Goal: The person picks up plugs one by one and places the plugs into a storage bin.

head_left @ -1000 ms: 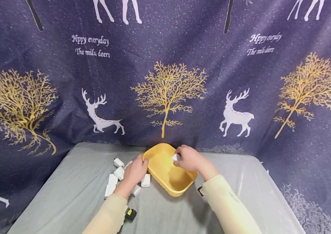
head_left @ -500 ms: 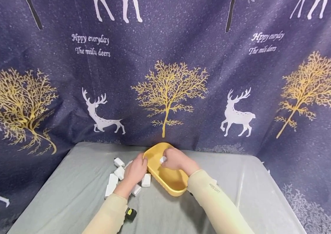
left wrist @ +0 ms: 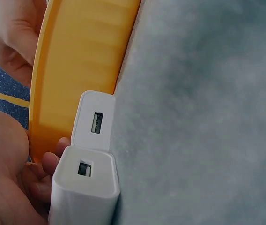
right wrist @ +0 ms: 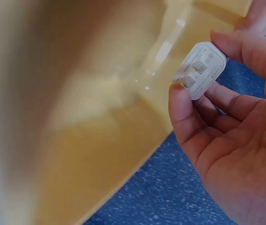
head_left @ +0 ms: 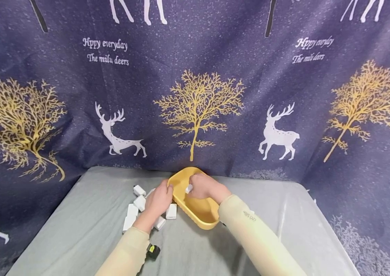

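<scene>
My right hand (head_left: 203, 186) pinches a white USB charger (right wrist: 201, 70) between thumb and fingers, above the inside of a yellow plastic basin (head_left: 201, 211). The charger's two metal prongs face the camera in the right wrist view. My left hand (head_left: 158, 199) holds the basin's left rim, thumb on the edge; its other fingers are partly hidden. Beside that hand, white chargers lie on the table, among them an upright-edged charger (head_left: 171, 211) near the basin. In the left wrist view, two chargers (left wrist: 93, 119) show USB ports close to the left fingers.
More white chargers (head_left: 132, 211) lie left of the left wrist, some partly covered by the hand. A grey cloth (head_left: 77, 230) covers the table. Behind it hangs a dark blue curtain (head_left: 229, 115) with trees and deer. A black object (head_left: 153, 251) sits by the left sleeve.
My right hand has moved left with the charger, from the basin's right side to over its middle and left part. The left hand has stayed on the rim.
</scene>
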A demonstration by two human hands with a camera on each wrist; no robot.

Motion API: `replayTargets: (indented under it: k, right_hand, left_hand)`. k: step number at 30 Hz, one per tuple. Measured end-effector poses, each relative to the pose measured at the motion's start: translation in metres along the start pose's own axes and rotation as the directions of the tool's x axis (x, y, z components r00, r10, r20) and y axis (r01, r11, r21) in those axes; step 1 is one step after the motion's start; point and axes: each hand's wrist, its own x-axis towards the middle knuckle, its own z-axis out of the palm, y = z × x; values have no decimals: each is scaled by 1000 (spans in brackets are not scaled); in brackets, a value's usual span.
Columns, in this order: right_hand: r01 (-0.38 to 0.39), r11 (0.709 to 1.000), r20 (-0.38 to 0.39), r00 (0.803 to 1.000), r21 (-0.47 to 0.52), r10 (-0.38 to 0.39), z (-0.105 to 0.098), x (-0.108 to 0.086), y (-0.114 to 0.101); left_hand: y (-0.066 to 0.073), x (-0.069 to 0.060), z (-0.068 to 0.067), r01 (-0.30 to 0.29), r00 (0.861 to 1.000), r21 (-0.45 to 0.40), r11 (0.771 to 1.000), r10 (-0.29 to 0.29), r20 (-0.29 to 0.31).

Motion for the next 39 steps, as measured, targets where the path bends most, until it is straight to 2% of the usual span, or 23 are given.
replayTargets:
  k: [3,4,8,11,14,16,23,30,32,36,39]
  right_hand:
    - [2,1000,19,1000,23,-3,-4,10,3]
    - [5,1000,10,1000,4,-5,-4,12,4]
    - [42,999,-17,999,-20,-42,40,52,44]
    - [79,997,-37,996,2,-79,72,83,72]
    - [103,995,-66,993,20,-101,76,90,69]
    - [106,994,-67,992,19,-104,74,90,64]
    - [38,999,5,999,36,-39,62,83,35]
    - [12,996,7,1000,85,-12,47,64,9]
    - [24,995,-1,1000,93,-24,43,59,4]
    - [40,991,-24,999,125,-38,49,60,4]
    - [45,990,-51,998,133,-38,62,66,9]
  left_hand:
    - [-1,0,-1,3,1000,2,1000,-3,2]
    - [-1,0,-1,3,1000,2,1000,-3,1]
    - [1,-1,-2,0,1000,0,1000,0,1]
    - [2,-1,-2,-3,1000,0,1000,3,-2]
    - [2,-1,-1,-5,1000,2,1000,5,-5]
    - [1,0,0,-5,1000,1,1000,5,-6]
    - [0,0,1,-7,1000,1,1000,7,-13]
    - [-1,1,1,-14,1000,4,1000,14,-19]
    - [-1,1,1,-16,1000,6,1000,16,-23]
    - [-1,1,1,-20,999,5,1000,20,-31]
    - [0,0,1,-20,999,5,1000,20,-31]
